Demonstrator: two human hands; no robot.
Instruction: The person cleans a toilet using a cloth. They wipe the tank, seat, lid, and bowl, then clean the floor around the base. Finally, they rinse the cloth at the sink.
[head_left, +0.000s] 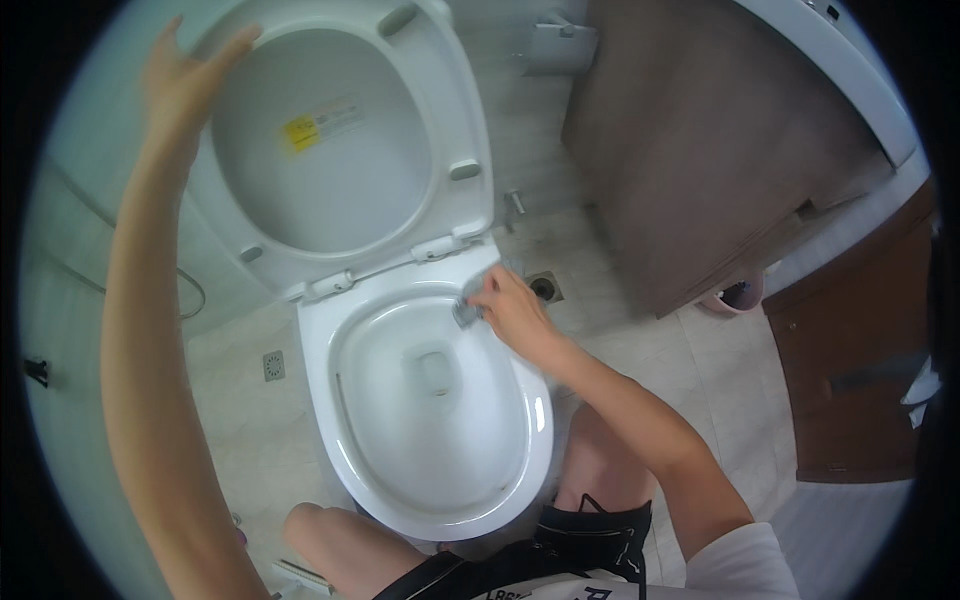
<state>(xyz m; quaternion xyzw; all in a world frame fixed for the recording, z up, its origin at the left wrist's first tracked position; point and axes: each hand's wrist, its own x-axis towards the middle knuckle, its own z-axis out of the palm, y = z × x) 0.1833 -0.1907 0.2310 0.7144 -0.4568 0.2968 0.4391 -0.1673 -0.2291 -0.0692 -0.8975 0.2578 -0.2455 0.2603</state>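
Observation:
Before me stands a white ceramic toilet bowl (465, 420) with a little water at its bottom. The white toilet seat (431, 112) is raised together with the lid (322, 195), whose underside bears a yellow label (301, 133). At the upper left, my left hand (180, 79) has its thumb and a finger spread, the thumb lying over the seat's edge; whether it grips is unclear. My right hand (517, 311) pinches a crumpled grey cloth or wipe (466, 311), blurred, against the bowl's inner rim at the rear right.
Right of the toilet are a brown cabinet (675, 150), a toilet-paper holder (559, 49), a square floor drain (545, 287) and a pink bin (739, 296). Another floor drain (274, 366) lies to the left. A brown door (855, 360) stands far right. My knees flank the bowl.

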